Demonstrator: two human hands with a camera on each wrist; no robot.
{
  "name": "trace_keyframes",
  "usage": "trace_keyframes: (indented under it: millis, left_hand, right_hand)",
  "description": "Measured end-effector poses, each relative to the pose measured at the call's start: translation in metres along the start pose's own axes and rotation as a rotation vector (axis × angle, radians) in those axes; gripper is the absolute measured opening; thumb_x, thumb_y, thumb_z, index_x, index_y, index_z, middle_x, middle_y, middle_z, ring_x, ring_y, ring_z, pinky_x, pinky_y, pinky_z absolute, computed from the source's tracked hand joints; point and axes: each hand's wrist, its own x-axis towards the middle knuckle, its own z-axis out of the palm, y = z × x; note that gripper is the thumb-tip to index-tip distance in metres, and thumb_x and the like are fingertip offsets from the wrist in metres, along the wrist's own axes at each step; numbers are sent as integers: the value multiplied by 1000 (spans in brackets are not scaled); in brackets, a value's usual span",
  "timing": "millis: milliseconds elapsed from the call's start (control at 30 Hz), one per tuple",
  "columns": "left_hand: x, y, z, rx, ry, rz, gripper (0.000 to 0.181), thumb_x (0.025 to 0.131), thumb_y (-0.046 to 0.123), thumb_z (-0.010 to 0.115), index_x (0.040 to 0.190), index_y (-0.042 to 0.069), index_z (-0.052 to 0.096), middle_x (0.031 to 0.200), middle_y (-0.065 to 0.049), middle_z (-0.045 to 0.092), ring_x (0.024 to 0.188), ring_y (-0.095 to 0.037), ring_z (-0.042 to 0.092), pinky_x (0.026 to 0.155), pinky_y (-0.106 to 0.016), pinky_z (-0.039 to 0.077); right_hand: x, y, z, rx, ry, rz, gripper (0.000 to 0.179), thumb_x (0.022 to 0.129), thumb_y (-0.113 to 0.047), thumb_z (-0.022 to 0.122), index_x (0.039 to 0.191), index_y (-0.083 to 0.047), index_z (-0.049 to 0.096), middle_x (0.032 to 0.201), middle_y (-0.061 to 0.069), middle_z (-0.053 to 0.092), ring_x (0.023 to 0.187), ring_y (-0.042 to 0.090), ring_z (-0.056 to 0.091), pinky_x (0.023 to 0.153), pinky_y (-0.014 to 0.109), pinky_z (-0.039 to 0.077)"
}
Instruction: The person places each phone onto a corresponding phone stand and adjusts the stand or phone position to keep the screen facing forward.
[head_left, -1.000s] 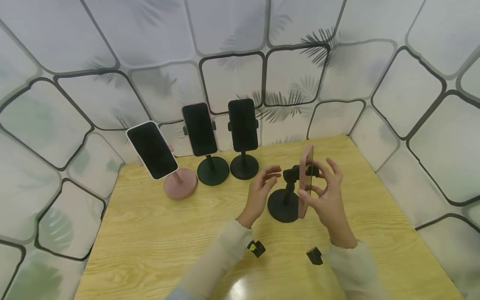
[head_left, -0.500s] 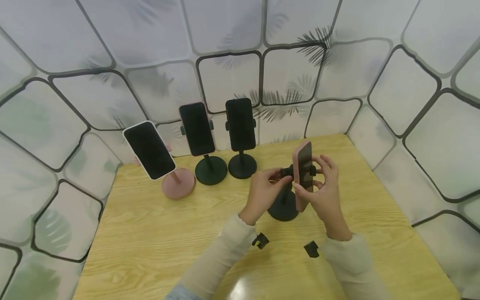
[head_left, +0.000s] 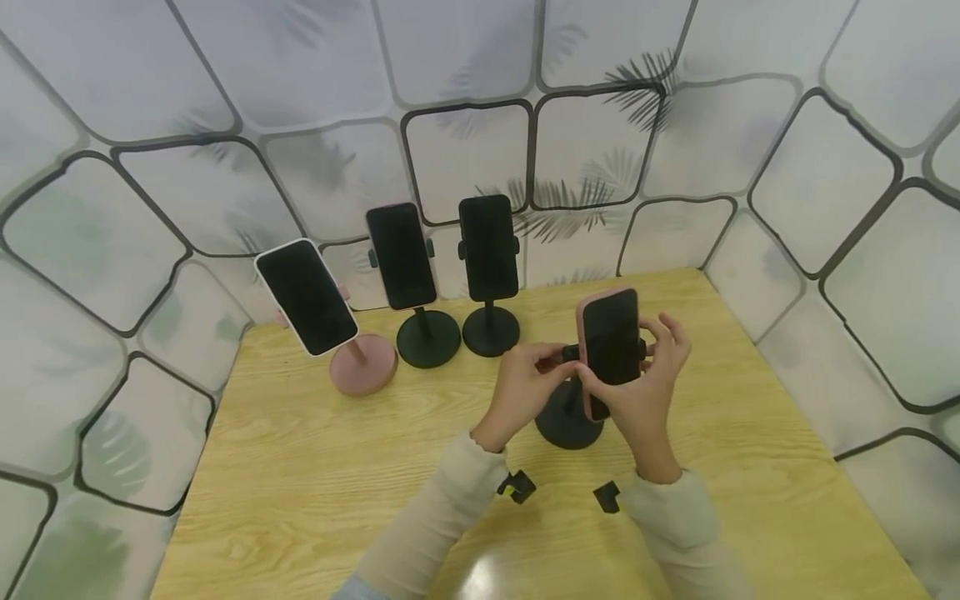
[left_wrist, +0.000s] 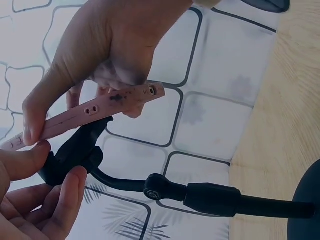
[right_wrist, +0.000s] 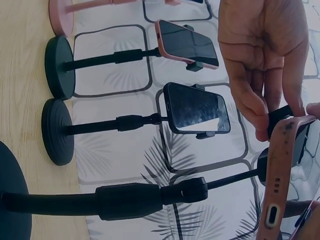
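My right hand [head_left: 648,396] holds a pink-cased phone [head_left: 611,342] upright against the clamp of a black phone stand [head_left: 562,425], its dark screen facing me. With thumb and fingers, my left hand [head_left: 521,387] pinches the left end of that clamp. From the left wrist, the phone's lower edge [left_wrist: 85,112] lies along the black clamp [left_wrist: 70,157], which the left fingers [left_wrist: 70,195] grip from below. The right wrist view has the left hand [right_wrist: 262,55] on the clamp end beside the phone [right_wrist: 281,170]. The case partly hides the clamp jaws.
Along the back stand a pink stand [head_left: 362,367] with a white-edged phone [head_left: 307,297], a dark green stand [head_left: 427,339] with a phone [head_left: 402,254], and a black stand [head_left: 491,332] with a phone [head_left: 489,247]. Patterned fabric walls [head_left: 585,150] border the wooden table [head_left: 315,475].
My left hand has moved right and taken hold of the clamp's left end. The right hand has turned the phone from edge-on until its screen faces me.
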Motion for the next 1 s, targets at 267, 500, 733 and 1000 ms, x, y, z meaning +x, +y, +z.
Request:
trace_keyframes:
  millis: [267,500,733,1000]
  left_hand:
    - [1,-6,-2,-12,-25,39,29,86,19,68,109,1,69,93,-12,71,81,-20,69,71,-16,53]
    - [-1,-11,-6,-61,-32,53,28,86,16,67,109,0,69,94,-14,72,83,-22,69,73,-16,54]
    - [-2,-15,-8,-105,-46,41,28,85,14,68,109,-1,69,91,-16,72,80,-24,69,71,-16,54]
    - [0,-17,-10,-109,-71,45,27,85,14,69,107,-1,70,91,-16,72,78,-24,69,69,-16,53]
  right_hand:
    - [1,2,1,10,-47,35,82,64,0,82,133,-1,39,134,6,36,93,10,30,72,28,30]
    - [4,1,3,95,-124,101,84,63,8,81,133,0,36,121,-8,39,107,11,41,74,15,45]
    - [6,9,-1,101,-186,126,87,68,6,79,142,-19,39,105,-13,50,92,5,52,74,11,47]
    - [1,9,4,219,-57,137,78,70,7,77,137,-20,49,92,-10,57,80,6,58,68,12,52]
